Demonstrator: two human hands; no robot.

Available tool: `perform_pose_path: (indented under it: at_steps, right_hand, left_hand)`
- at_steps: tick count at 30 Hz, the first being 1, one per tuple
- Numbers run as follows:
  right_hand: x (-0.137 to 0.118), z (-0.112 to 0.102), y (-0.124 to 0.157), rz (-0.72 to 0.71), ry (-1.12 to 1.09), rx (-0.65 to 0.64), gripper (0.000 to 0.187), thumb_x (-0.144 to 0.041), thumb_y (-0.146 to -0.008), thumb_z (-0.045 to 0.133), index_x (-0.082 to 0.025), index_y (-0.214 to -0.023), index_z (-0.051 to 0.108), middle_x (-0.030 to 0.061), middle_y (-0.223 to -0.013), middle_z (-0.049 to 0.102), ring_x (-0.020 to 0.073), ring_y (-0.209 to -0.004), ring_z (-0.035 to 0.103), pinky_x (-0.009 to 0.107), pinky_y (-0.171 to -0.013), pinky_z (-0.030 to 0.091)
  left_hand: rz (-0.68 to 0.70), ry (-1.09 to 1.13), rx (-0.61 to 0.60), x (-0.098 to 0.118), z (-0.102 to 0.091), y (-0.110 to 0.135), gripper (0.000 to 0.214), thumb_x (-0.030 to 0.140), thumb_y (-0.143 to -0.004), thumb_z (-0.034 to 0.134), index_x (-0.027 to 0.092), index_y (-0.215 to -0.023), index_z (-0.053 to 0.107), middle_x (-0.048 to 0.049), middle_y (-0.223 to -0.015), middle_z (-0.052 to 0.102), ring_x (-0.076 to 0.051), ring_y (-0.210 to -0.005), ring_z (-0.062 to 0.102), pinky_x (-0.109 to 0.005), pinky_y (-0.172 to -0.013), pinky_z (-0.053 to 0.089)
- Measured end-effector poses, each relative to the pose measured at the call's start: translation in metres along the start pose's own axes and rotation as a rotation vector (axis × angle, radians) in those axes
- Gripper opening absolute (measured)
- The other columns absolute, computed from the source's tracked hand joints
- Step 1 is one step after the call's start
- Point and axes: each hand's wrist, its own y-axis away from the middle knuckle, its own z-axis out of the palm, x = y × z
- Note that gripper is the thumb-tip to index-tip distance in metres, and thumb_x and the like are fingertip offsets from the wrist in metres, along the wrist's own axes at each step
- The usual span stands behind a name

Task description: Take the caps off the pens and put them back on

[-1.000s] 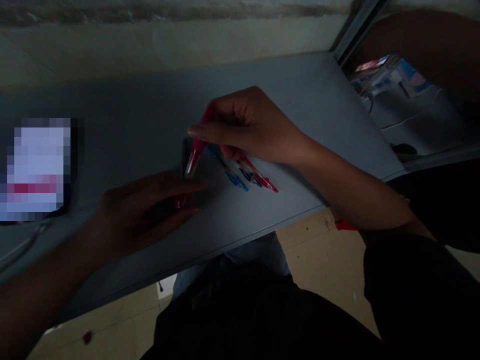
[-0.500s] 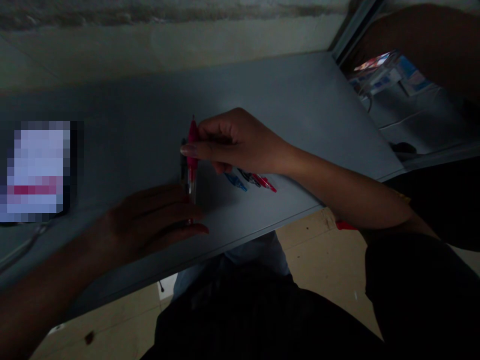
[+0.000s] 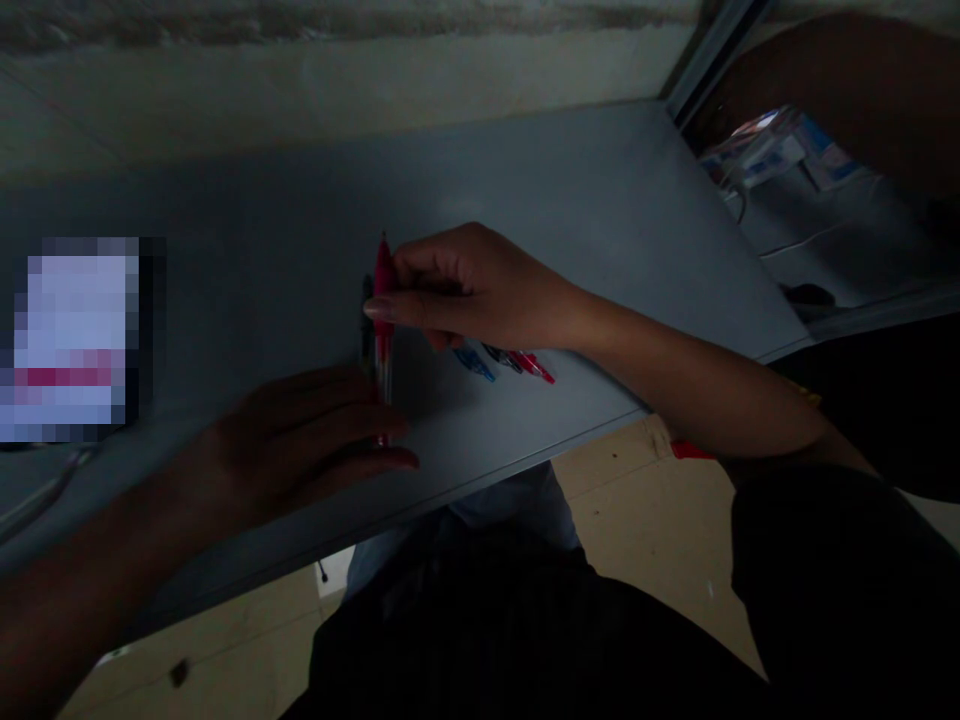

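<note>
Your right hand [image 3: 484,290] pinches the red pen [image 3: 384,274] over the desk [image 3: 585,170] by its upper part, a sound hold for something likely light and stiff; whether your left hand [image 3: 289,430] grips below is unclear.

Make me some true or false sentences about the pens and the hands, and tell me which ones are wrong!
1. The right hand pinches a pink pen. True.
2. The pink pen's tip points toward the person's lap. False: it points the other way, toward the top of the picture.
3. The left hand is at the pink pen's lower end. True.
4. The blue pen is on the floor. False: it lies on the table, partly hidden by the right hand.
5. The black pen lies between the blue pen and the red pen. True.
6. Both hands wear gloves. False: both are bare.
</note>
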Motion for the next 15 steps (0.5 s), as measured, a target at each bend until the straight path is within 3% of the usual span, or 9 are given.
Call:
perform_pose_path:
  at_steps: [7,12,15]
  right_hand:
    - [0.002,0.001,0.001,0.002,-0.013,-0.010,0.027,-0.035,-0.117,0.071,-0.017,-0.096,0.069,-0.0064,-0.071,0.065,0.0065,-0.065,0.061,0.020,-0.065,0.042]
    - [0.000,0.001,0.002,-0.003,-0.016,-0.013,0.027,-0.035,-0.116,0.071,-0.017,-0.097,0.068,-0.0066,-0.072,0.065,0.0067,-0.066,0.062,0.019,-0.066,0.043]
    - [-0.001,0.001,0.001,0.003,0.002,-0.017,0.026,-0.031,-0.117,0.069,-0.017,-0.096,0.067,-0.0072,-0.070,0.063,0.0061,-0.066,0.061,0.018,-0.066,0.042]
  left_hand:
    - [0.025,0.009,0.006,0.007,-0.003,-0.015,0.010,0.040,-0.117,0.070,0.034,-0.119,0.077,0.0028,-0.096,0.082,-0.017,-0.081,0.082,-0.027,-0.077,0.072]
    - [0.045,-0.092,0.043,0.002,-0.001,-0.005,0.022,0.050,-0.118,0.067,0.032,-0.128,0.077,-0.0022,-0.115,0.085,-0.019,-0.101,0.086,-0.031,-0.101,0.074]
    - [0.053,-0.100,0.033,0.001,0.000,-0.003,0.019,0.046,-0.118,0.070,0.029,-0.125,0.077,-0.0012,-0.111,0.085,-0.017,-0.098,0.085,-0.028,-0.099,0.073]
